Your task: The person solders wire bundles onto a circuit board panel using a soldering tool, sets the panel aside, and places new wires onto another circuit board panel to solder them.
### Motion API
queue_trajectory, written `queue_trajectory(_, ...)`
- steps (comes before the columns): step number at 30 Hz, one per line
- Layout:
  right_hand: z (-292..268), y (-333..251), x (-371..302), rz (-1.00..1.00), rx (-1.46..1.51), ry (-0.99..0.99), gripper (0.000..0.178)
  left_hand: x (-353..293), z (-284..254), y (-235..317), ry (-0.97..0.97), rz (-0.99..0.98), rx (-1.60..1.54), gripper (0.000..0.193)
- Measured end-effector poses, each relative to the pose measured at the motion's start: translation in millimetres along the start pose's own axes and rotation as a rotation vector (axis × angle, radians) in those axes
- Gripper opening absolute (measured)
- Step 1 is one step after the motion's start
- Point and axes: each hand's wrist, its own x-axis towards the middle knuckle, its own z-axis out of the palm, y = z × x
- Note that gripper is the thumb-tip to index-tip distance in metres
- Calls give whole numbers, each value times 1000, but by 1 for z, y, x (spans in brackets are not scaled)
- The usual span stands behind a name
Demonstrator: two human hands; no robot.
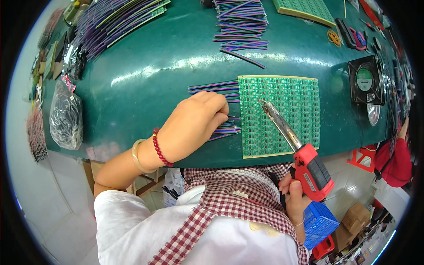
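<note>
A green circuit board panel (280, 117) with pale edge strips lies flat near the table's front edge. Multicoloured ribbon wires (214, 87) run out from its left side, in one group above and another below my left hand. My left hand (194, 121) is closed in a pinch just left of the panel; a short wire end (234, 118) sticks out by the fingertips, and the rest is covered by the hand. In my right hand (295, 198) is a soldering iron (311, 172) with a red and black handle. Its metal tip is over the panel's left part; contact cannot be made out.
Loose ribbon wires (242, 26) are piled at the back middle, with wired boards (119, 22) at the back left. Another stack of panels (304, 11) stands at the back right. A black fan (365, 81) is on the right, a bag of dark parts (66, 117) on the left.
</note>
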Motion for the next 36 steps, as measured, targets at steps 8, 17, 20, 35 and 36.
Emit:
queue_trajectory(8, -4, 1, -1, 37, 30, -13, 45, 6, 4, 2, 66, 40, -29, 7)
queue_trajectory(17, -1, 10, 2, 60, -30, -34, 39, 13, 26, -20, 225, 349, 153, 15)
queue_trajectory(20, 1, 8, 4, 78, -22, -70, 37, 11, 27, -22, 207, 336, 144, 17)
queue_trajectory(35, -1, 10, 3, -6, -193, -95, 30, 11, 27, -23, 218, 346, 154, 20)
queue_trajectory(36, -2, 9, 2, 14, -159, -93, 34, 11, 27, -23, 218, 346, 153, 20)
